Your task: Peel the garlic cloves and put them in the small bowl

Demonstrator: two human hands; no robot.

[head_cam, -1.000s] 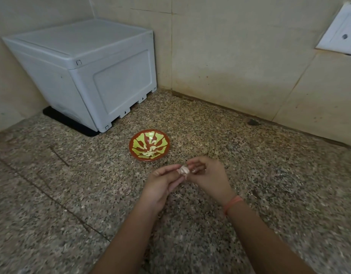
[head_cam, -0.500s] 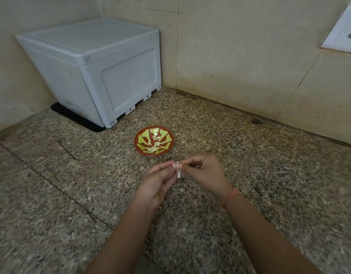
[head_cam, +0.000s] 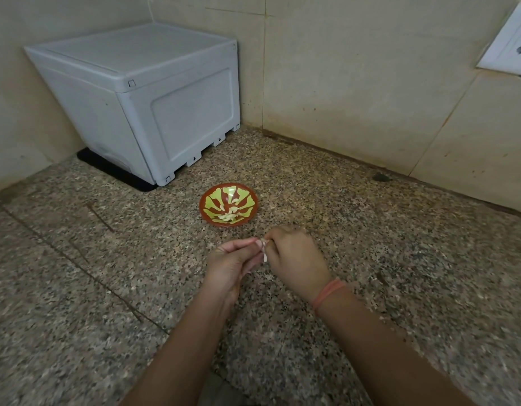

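Low in the centre of the frame, 2 hands meet over the counter point(head_cam: 106, 259). The left hand point(head_cam: 230, 265) pinches a clove point(head_cam: 263, 249) at its fingertips, and the right hand point(head_cam: 294, 259), fingers curled, nips the skin, a strip dangling down. I can't tell the clove's long axis. The bowl point(head_cam: 212, 197) sits straight above the fingertips, about equally near both hands, with peeled cloves point(head_cam: 230, 215) inside. A grey box point(head_cam: 153, 106) stands upper left.

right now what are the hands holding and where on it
A garlic clove, pinched between the fingertips of the left hand and right hand, one on each side; a strip of skin hangs from it.
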